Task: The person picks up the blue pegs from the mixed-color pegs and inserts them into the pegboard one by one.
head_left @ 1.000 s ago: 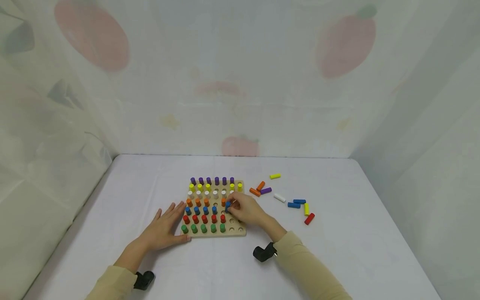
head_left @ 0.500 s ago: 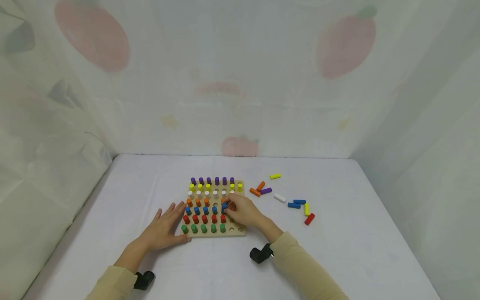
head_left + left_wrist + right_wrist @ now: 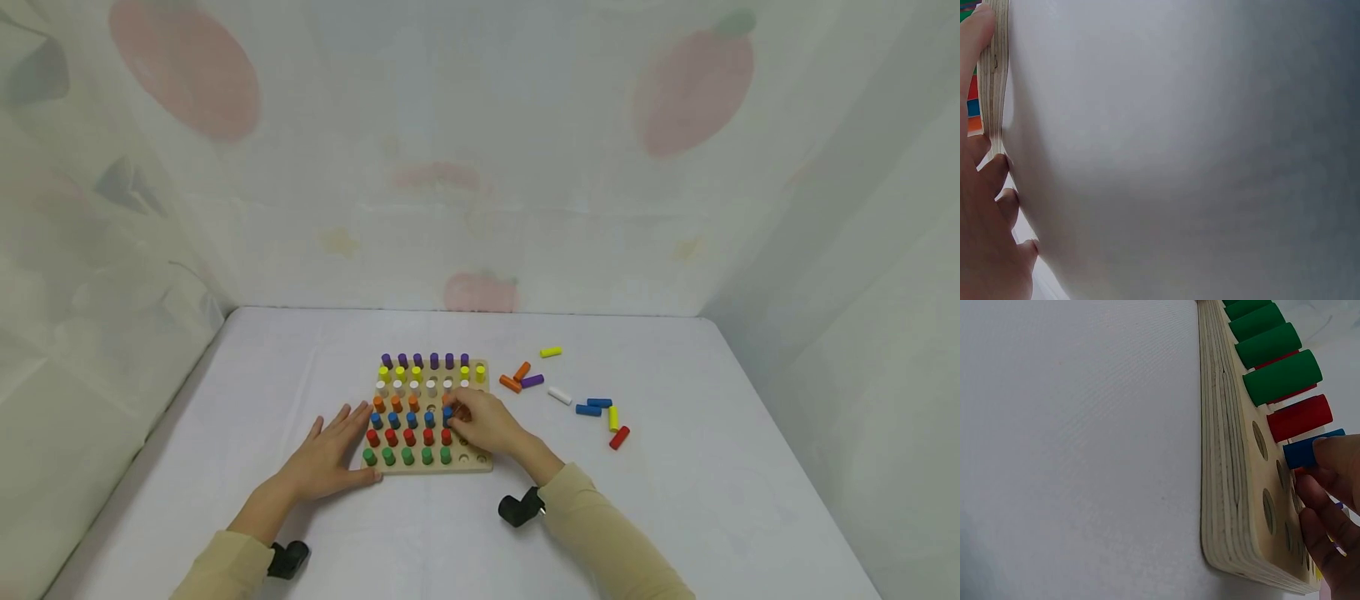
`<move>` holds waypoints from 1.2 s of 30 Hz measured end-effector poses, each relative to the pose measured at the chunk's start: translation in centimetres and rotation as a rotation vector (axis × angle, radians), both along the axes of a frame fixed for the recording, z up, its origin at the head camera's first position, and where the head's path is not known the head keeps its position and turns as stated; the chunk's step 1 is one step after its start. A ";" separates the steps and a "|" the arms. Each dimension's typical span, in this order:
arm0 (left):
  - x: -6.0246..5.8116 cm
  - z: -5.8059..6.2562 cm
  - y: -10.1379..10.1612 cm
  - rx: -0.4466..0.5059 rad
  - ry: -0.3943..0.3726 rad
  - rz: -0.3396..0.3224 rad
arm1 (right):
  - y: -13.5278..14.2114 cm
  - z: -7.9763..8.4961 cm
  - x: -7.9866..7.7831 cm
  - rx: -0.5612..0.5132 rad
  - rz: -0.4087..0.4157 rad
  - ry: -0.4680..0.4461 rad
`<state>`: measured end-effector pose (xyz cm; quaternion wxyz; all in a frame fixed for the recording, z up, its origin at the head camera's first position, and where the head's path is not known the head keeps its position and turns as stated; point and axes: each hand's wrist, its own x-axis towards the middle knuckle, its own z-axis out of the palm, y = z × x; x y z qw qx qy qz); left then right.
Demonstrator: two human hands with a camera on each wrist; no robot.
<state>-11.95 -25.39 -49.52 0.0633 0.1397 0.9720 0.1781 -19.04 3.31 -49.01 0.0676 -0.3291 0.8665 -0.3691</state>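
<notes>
A wooden pegboard lies on the table with rows of purple, yellow, white, orange, blue, red and green pegs upright in it. My right hand pinches a blue peg between thumb and fingers. In the right wrist view that peg stands at the board's face, beside a red peg and near the green pegs. My left hand rests with spread, straight fingers at the board's left edge, its thumb at the front left corner. The left wrist view shows its fingertips along the layered board edge.
Right of the board lie loose pegs: orange, purple, white, blue, yellow and red. Bare holes show at the board's right side. A pale curtain hangs behind the table.
My right hand has moved slightly left with the blue peg, bringing it to the blue row beside the other blue pegs. My left hand has stayed in place.
</notes>
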 end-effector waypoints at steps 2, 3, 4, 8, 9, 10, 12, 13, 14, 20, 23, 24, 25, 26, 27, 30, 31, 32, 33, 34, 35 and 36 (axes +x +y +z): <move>0.0 0.0 0.0 0.000 -0.001 0.001 | 0.0 0.0 0.0 0.001 0.002 0.004; 0.0 0.0 0.0 0.002 -0.002 0.002 | 0.0 0.0 0.0 0.002 0.003 0.007; 0.0 0.0 0.0 0.001 -0.002 0.001 | 0.0 0.0 0.0 0.003 0.004 0.008; -0.1 -0.1 0.0 0.004 -0.005 0.000 | 0.0 -0.1 0.1 0.005 0.007 0.017; -0.1 -0.2 0.0 0.005 -0.004 0.000 | 0.0 -0.1 0.1 0.004 0.007 0.018; -0.1 -0.2 0.0 0.005 -0.004 0.000 | 0.0 -0.1 0.1 0.002 0.007 0.020; -0.1 -0.2 0.0 0.005 -0.003 -0.001 | 0.0 -0.2 0.1 0.000 0.008 0.022; -0.1 -0.2 0.0 0.005 -0.003 0.000 | 0.0 -0.2 0.1 0.000 0.008 0.024; -0.1 -0.2 0.0 0.005 -0.003 0.000 | 0.0 -0.2 0.1 0.000 0.009 0.024; -0.1 -0.1 0.0 0.003 0.003 -0.001 | 0.0 -0.2 0.0 0.009 0.012 0.028; -0.1 -0.1 0.0 0.003 0.004 -0.002 | 0.0 -0.3 0.0 0.013 0.015 0.028; -0.1 -0.1 0.0 0.003 0.003 -0.002 | 0.0 -0.3 -0.1 0.014 0.014 0.028; -0.1 -0.1 0.0 0.003 0.004 -0.002 | 0.0 -0.4 -0.1 0.017 0.012 0.026; -0.1 -0.2 0.0 0.002 0.004 -0.002 | 0.0 -0.4 -0.1 0.020 0.011 0.025; -0.1 -0.2 0.0 0.002 0.003 -0.001 | 0.0 -0.4 -0.1 0.020 0.010 0.023; -0.1 -0.2 0.0 0.000 0.000 0.000 | 0.0 -0.5 -0.1 0.024 0.010 0.022; -0.1 -0.2 0.0 0.000 -0.002 0.000 | 0.0 -0.5 -0.1 0.025 0.011 0.023; -0.1 -0.2 0.0 0.001 -0.002 0.001 | 0.0 -0.5 -0.2 0.026 0.012 0.025; -0.1 -0.1 0.0 0.002 -0.003 0.001 | 0.1 -0.5 -0.2 0.025 0.014 0.026; -0.1 -0.1 0.0 0.002 -0.003 0.002 | 0.1 -0.5 -0.2 0.026 0.014 0.027; -0.1 -0.1 0.1 0.003 -0.003 0.002 | 0.1 -0.5 -0.2 0.025 0.017 0.029; 0.0 -0.1 0.1 0.004 -0.004 0.003 | 0.1 -0.5 -0.2 0.025 0.019 0.031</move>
